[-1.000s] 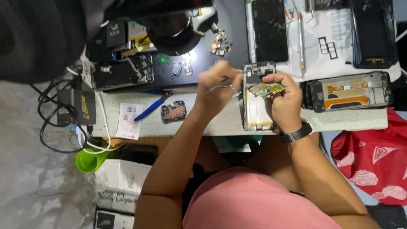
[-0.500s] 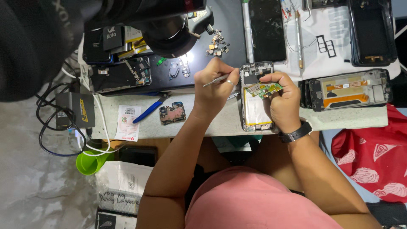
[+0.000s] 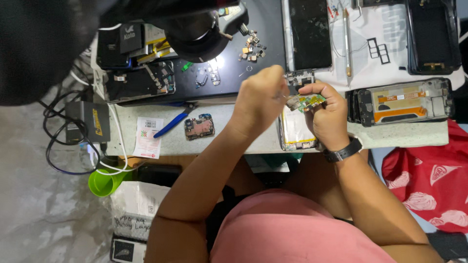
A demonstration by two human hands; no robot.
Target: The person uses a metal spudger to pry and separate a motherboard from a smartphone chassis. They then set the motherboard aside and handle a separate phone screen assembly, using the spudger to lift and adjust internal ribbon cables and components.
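Observation:
My right hand (image 3: 331, 119), with a black watch on its wrist, grips a small green and gold circuit board (image 3: 307, 101) above an opened phone (image 3: 294, 132) that lies at the desk's front edge. My left hand (image 3: 258, 100) is closed around a thin metal tool (image 3: 282, 96), whose tip meets the left end of the board. Most of the tool is hidden inside the fist. The two hands nearly touch.
Another opened phone frame (image 3: 404, 102) lies to the right. A loose circuit board (image 3: 199, 127) and blue-handled pliers (image 3: 173, 122) lie to the left. A black mat (image 3: 263, 29) carries small parts, a screen panel (image 3: 309, 34) and a dark lamp head (image 3: 195, 34). A red bag (image 3: 429, 180) sits below right.
My left hand has moved right and closed in on the circuit board, so the tool's tip now sits at the board. My right hand has stayed almost still.

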